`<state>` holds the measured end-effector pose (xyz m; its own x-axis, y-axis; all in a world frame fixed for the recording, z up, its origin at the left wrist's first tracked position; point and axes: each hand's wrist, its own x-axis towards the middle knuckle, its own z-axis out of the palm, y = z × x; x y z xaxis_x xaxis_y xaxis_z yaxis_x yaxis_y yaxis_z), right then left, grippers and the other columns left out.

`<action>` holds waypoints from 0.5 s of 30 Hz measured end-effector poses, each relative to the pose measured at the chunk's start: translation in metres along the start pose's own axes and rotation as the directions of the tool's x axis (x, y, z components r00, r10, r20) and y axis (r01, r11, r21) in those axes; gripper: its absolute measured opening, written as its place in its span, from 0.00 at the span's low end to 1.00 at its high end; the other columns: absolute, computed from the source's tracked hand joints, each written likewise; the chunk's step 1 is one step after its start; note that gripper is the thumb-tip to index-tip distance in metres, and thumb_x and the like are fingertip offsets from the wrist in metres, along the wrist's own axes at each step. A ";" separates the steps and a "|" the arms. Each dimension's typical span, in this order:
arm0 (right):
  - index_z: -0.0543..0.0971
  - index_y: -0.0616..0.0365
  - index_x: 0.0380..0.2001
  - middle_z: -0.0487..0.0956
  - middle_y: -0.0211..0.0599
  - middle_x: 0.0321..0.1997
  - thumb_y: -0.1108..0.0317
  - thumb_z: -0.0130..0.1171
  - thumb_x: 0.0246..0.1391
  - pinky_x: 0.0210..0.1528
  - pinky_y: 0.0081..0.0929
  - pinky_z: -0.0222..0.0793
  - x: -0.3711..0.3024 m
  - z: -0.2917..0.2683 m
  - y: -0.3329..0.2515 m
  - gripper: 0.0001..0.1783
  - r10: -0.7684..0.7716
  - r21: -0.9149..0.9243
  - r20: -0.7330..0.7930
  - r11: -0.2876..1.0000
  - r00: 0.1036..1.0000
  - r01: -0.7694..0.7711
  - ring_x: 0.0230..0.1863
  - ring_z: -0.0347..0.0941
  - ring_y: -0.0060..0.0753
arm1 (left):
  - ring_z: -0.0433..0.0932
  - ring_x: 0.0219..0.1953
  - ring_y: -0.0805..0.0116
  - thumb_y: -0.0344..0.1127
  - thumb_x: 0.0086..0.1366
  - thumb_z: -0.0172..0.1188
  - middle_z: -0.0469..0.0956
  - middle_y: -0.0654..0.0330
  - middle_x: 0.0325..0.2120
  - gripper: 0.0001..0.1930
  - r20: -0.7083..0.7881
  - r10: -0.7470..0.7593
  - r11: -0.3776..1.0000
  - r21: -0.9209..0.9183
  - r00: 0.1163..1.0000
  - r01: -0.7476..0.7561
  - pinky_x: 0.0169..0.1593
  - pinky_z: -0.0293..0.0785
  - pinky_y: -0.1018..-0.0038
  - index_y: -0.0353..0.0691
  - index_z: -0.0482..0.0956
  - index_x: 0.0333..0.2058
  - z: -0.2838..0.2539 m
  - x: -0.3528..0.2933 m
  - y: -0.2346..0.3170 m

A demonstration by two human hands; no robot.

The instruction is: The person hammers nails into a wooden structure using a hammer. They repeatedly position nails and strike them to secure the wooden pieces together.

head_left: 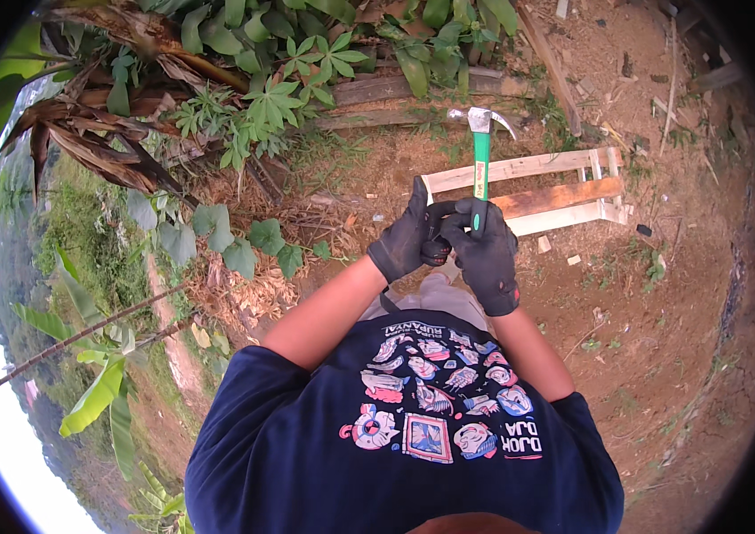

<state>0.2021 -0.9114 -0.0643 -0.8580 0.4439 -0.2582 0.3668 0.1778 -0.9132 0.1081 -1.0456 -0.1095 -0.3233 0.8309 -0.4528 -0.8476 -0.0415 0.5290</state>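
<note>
Claw hammer, one, held in gloved right hand

Hammer (481,149): one, steel head, green handle; upper centre of the frame, claw toward the right. The right hand (488,264) is closed around the lower handle; the head stands directly above it.
Left hand (405,236): one, fingers curled, just left of the right hand; cannot tell whether it holds anything.
Gloves: two, black, one per hand.
Slatted wooden structure (564,196): one, on the ground (662,311), right of upper centre, partly behind the hammer; three long slats, the middle one browner.
Pale wood offcuts (545,244): two just below the structure.
Shirt (324,445): one, navy, lower centre, with cartoon figures.
Lettering: on the hammer's handle, reddish; on the shirt, white.
</note>
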 end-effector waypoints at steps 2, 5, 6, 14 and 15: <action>0.80 0.56 0.48 0.87 0.33 0.39 0.70 0.73 0.55 0.41 0.34 0.79 -0.003 0.008 0.014 0.18 -0.039 -0.011 -0.155 0.999 0.987 0.037 0.39 0.84 0.32 | 0.60 0.22 0.81 0.92 0.60 0.30 0.75 0.69 0.32 0.65 0.046 -0.095 0.995 -0.001 0.994 0.095 0.23 0.52 0.79 0.34 0.67 0.71 -0.014 0.009 -0.006; 0.80 0.56 0.47 0.87 0.33 0.38 0.70 0.74 0.54 0.33 0.28 0.78 -0.023 0.024 0.019 0.19 0.068 0.079 -0.349 0.996 0.935 -0.043 0.32 0.83 0.25 | 0.58 0.19 0.80 0.88 0.66 0.33 0.71 0.70 0.28 0.56 0.137 -0.213 0.977 0.002 0.967 0.215 0.22 0.51 0.79 0.38 0.75 0.63 -0.037 0.011 -0.009; 0.80 0.56 0.47 0.88 0.33 0.38 0.70 0.75 0.54 0.30 0.26 0.77 -0.030 0.027 0.017 0.19 0.120 0.129 -0.399 0.989 0.909 -0.074 0.30 0.82 0.23 | 0.57 0.19 0.80 0.87 0.67 0.33 0.70 0.70 0.27 0.54 0.188 -0.263 0.964 0.003 0.946 0.268 0.22 0.51 0.79 0.39 0.77 0.61 -0.045 0.010 -0.009; 0.75 0.56 0.52 0.84 0.37 0.37 0.76 0.67 0.58 0.24 0.26 0.70 -0.103 0.048 0.032 0.19 0.490 0.827 -0.333 0.563 0.806 0.000 0.23 0.73 0.24 | 0.66 0.21 0.86 0.38 0.71 0.68 0.73 0.75 0.23 0.10 -0.025 -0.179 0.815 0.556 0.984 0.162 0.23 0.58 0.81 0.44 0.86 0.47 -0.071 -0.033 -0.032; 0.75 0.56 0.53 0.84 0.37 0.37 0.76 0.67 0.59 0.25 0.26 0.70 -0.109 0.052 0.037 0.20 0.509 0.905 -0.248 0.426 0.824 0.009 0.23 0.72 0.24 | 0.69 0.24 0.85 0.37 0.70 0.69 0.74 0.75 0.24 0.14 0.010 -0.105 0.719 0.692 0.994 0.069 0.27 0.65 0.81 0.45 0.86 0.52 -0.069 -0.042 -0.031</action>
<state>0.2906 -0.9987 -0.0865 -0.4311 0.6740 -0.5998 -0.1763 -0.7149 -0.6766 0.1194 -1.1174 -0.1564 -0.2283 0.8362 -0.4986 -0.3400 0.4114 0.8456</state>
